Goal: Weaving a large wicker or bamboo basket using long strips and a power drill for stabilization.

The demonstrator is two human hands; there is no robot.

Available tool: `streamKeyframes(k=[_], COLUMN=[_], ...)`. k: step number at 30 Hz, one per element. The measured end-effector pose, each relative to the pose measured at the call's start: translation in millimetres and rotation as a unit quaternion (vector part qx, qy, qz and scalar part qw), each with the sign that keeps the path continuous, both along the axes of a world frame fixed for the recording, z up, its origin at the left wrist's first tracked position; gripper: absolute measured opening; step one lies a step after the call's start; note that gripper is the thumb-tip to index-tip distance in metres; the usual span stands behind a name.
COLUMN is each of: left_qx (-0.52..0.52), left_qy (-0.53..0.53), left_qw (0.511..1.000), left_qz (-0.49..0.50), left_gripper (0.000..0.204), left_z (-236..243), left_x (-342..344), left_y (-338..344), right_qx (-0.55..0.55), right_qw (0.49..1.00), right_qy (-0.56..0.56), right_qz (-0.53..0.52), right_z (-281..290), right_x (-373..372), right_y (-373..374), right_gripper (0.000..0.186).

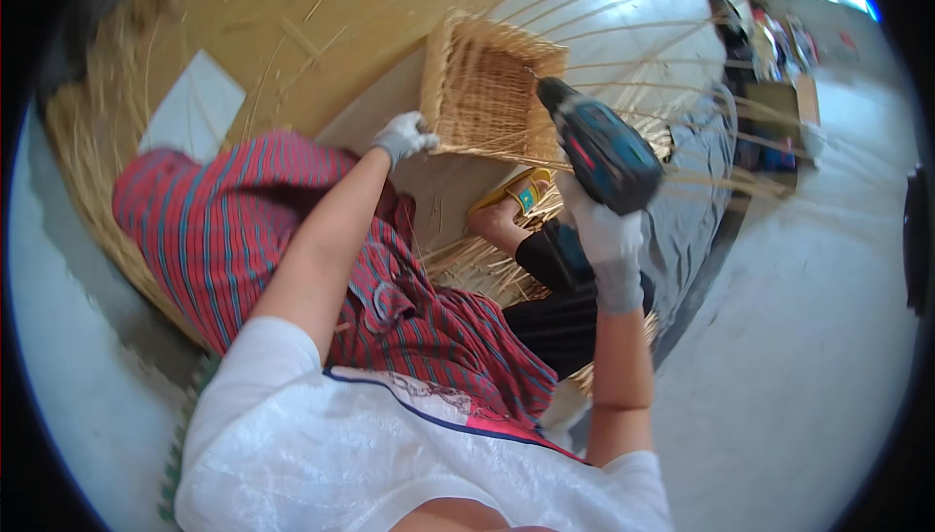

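Shirt (390, 454) white, nearest the camera, then a red striped skirt (243, 230) over the lap. Both forearms reach up and away from the lower edge.

Right hand (606, 235), gloved, fingers wrapped tight round the grip of a drill (604, 147). Drill body is dark teal with a red mark; its long axis runs from lower right to upper left, nose and thin bit aimed at the right rim of the basket (484, 92). Bit tip looks at or just touching the weave; contact is too small to confirm.

Left hand (404, 134), gloved, fingers closed on the basket's lower-left corner, steadying it. Left arm is stretched long, elbow nearly straight; right forearm is upright with the wrist bent toward the basket.

Basket is rectangular wicker, tilted with its open side toward the camera, held off the floor between the two hands, up and left of the drill. Left hand is the nearer one to it, already on it.

Below the basket: a foot in a yellow sandal (516, 191) on a pile of cane strips (487, 269). Beyond: long loose canes (633, 45) fanning over the pale floor (799, 337), and a white sheet (195, 108) on the brown mat (312, 35) far left.
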State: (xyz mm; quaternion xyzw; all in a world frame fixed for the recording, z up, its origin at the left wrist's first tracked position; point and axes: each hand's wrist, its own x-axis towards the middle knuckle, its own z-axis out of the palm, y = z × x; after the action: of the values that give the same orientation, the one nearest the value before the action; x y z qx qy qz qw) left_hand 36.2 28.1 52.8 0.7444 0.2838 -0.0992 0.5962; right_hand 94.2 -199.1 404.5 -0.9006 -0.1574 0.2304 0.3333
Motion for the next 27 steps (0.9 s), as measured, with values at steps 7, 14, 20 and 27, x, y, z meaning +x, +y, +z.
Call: streamKeyframes(k=[7,14,20,27], left_qx=[-0.032,-0.045,-0.028,-0.025], left_qy=[0.035,-0.001,0.021,0.051], left_qw=[0.998,0.996,0.993,0.993], left_qz=[-0.035,-0.081,-0.109,-0.105], left_gripper=[0.034,0.041,0.060,0.056], left_z=[-5,-45,-29,0], left_x=[8,8,7,7], left_y=[-7,-49,-47,-45], right_qx=[-0.031,-0.073,-0.059,-0.122], right_qw=[0.998,0.981,0.990,0.981], right_qy=[-0.034,0.181,0.125,0.152], right_qz=[-0.050,0.017,0.006,0.013], right_z=[-21,-79,-151,-147], right_x=[12,-25,-34,-30], right_y=[6,-48,-69,-60], right_gripper=[0.023,0.030,0.030,0.032])
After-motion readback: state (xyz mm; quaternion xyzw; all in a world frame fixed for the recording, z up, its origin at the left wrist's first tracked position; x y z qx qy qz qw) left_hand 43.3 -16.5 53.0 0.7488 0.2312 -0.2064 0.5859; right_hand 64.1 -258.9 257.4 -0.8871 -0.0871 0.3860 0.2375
